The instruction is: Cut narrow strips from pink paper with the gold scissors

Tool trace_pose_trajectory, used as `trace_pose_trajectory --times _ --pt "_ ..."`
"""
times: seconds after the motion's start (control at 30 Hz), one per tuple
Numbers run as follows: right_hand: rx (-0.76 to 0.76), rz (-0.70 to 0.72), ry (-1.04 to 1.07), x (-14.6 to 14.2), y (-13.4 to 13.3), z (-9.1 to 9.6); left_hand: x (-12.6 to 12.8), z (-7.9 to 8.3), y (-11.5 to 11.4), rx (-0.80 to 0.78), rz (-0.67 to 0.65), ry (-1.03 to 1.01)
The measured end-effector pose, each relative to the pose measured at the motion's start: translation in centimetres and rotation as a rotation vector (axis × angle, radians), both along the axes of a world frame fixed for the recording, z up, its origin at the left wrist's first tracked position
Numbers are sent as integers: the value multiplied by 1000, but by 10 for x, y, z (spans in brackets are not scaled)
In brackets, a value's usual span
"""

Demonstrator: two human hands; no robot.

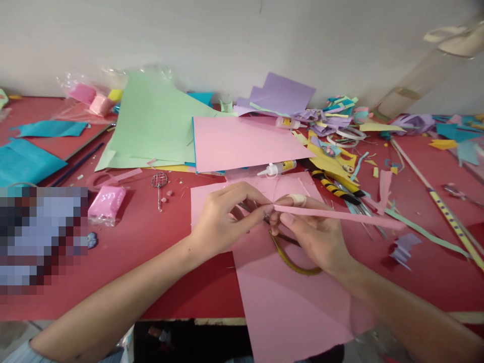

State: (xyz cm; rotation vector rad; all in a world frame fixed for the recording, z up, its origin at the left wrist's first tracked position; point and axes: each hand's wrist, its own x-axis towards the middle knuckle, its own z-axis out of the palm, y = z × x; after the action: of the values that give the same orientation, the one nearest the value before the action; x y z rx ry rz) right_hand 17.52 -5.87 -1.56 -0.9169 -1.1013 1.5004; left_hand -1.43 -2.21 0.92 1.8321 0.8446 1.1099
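Note:
A long, narrow pink paper strip [340, 214] stretches to the right from between my fingertips. My left hand [229, 214] is closed, thumb and fingers pinching the strip's left end. My right hand [317, 232] is closed too, with its thumb against the strip close to that end; one finger wears a pale bandage-like wrap [297, 200]. Below my hands shows a curved yellow and dark tool handle [293, 261]; its upper part is hidden by my fingers, and I cannot tell whether a hand grips it. Large pink paper sheets [287, 312] lie underneath, overhanging the table's front edge.
On the red table [189, 282] behind my hands are a glue bottle [282, 168], black-and-yellow handled pliers [333, 186], green paper [151, 121] and a pink sheet [245, 143]. A pink clay packet [108, 204] lies left, paper scraps [336, 116] at back right. A pixelated patch covers the far left.

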Motion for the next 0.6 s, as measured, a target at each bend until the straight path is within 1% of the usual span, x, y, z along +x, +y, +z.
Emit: trace_pose_trajectory --times 0.1,0.23,0.37,0.43,0.6 --pt "29 18 -23 3 1 1 -2 3 2 -129 -43 -46" --pt "1 23 3 2 3 3 -3 4 4 -182 -97 -64" --pt "-26 -51 -42 -3 6 4 -3 4 3 -184 -104 -49" --pt "-33 -66 -49 -4 7 5 -2 4 2 -166 -104 -32" --pt "-28 -89 -64 -4 7 7 -1 2 2 -32 -102 3"
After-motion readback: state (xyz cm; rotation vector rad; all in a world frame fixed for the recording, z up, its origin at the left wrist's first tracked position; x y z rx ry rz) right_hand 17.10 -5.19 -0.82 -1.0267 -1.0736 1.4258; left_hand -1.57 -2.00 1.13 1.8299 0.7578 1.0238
